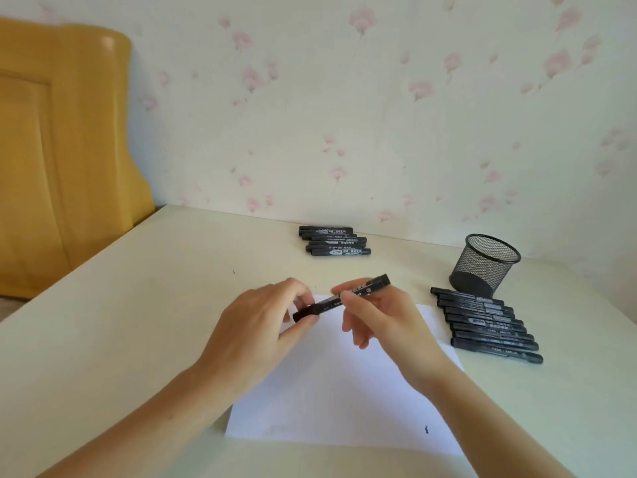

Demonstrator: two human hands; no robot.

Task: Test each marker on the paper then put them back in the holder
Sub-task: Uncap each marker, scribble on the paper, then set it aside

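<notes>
A black marker [331, 301] is held slanted above the white paper [344, 391]. My left hand [262, 326] pinches its lower cap end. My right hand [375, 315] grips the barrel near the upper end. A small black mark [426, 430] sits near the paper's front right corner. The black mesh holder [484, 265] stands at the right back and looks empty. Several black markers [486, 324] lie in a row right of the paper. Another group of several markers [334, 240] lies at the back by the wall.
The cream table [138, 322] runs back to a flowered wall. A yellow wooden headboard [58, 150] stands beyond the table's left edge.
</notes>
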